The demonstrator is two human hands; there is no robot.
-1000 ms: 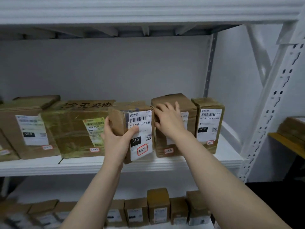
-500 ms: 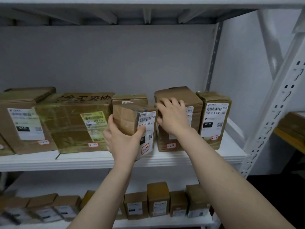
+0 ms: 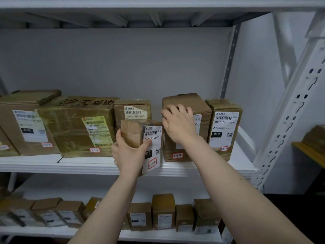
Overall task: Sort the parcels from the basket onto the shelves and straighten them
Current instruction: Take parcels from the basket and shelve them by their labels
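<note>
My left hand grips a small brown parcel with a white label marked 3-2-7, held at the front edge of the middle shelf. Behind it stands another small parcel. My right hand lies with spread fingers against the front upper corner of the parcel marked 3-2-8, just to the right. A narrow gap shows between the held parcel and that one. The parcel marked 3-2-9 stands at the right end of the row.
A large taped box and a box with a 010 label fill the left of the shelf. The lower shelf carries a row of several small parcels. A white perforated upright borders the right side.
The held parcel has moved slightly lower and further back toward the shelf, uncovering the small parcel behind it. My right hand stays on the 3-2-8 parcel.
</note>
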